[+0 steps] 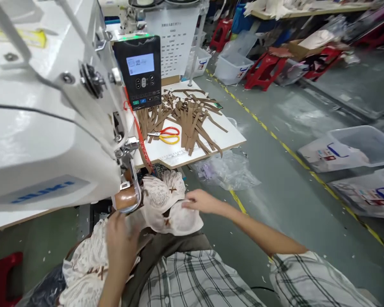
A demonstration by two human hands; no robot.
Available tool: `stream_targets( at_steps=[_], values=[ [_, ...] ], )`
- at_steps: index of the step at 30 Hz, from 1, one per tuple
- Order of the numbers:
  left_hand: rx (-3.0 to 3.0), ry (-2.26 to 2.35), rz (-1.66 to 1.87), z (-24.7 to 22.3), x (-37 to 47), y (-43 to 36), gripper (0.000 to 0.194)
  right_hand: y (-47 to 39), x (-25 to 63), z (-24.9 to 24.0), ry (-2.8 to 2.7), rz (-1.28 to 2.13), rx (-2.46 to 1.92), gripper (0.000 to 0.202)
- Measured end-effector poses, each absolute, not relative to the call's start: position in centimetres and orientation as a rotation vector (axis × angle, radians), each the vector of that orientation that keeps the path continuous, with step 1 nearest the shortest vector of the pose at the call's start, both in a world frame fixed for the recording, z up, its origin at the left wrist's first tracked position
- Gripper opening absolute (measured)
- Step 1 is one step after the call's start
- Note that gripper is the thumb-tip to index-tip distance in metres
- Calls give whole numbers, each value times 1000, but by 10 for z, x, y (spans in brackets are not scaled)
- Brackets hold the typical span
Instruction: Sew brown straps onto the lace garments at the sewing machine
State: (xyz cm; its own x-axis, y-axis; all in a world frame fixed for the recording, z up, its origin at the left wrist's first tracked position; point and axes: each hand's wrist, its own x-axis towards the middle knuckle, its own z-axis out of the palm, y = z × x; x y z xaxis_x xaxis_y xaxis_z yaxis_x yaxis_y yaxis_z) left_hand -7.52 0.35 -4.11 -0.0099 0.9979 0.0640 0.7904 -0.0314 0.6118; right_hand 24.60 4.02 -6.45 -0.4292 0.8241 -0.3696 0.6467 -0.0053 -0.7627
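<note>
My right hand pinches the edge of a white lace bra with small brown bows. The bra lies over my lap, just right of the needle area of a white sewing machine. My left hand is smeared by motion below the machine's head, close to the bra's sheer band; its grip cannot be made out. More white lace bras with brown bows are heaped to the left of that hand, partly hidden by my forearm.
Brown fabric strips and red-and-yellow-handled scissors lie on the white table. A control panel stands behind the machine. Plastic bins and red stools stand on the floor; a plastic bag lies beside the table.
</note>
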Motion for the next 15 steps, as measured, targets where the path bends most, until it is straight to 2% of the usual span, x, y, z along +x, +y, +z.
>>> stream_targets(
  at_steps=[2, 5, 7, 10, 11, 13, 15],
  values=[
    [1922, 1451, 631, -35, -30, 4, 74, 36, 220, -36, -2070, 1506, -1437, 49],
    [1652, 1029, 400, -29, 16, -1, 42, 39, 202, -5, -1909, 1621, -1231, 35],
    [1440, 963, 288, -27, 22, -4, 32, 44, 207, 4, -1728, 1352, -1264, 30],
    [1225, 857, 186, -21, 7, -8, 48, 41, 223, 2, -1489, 637, -1343, 31],
    [1202, 826, 182, -19, 0, -9, 53, 36, 225, -3, -1502, 543, -1301, 30],
    [1206, 834, 228, -15, -15, -11, 43, 19, 222, -16, -1728, 715, -1153, 37],
    [1158, 947, 352, -13, -27, -10, 26, 2, 211, -30, -2021, 1131, -997, 51]
  ],
)
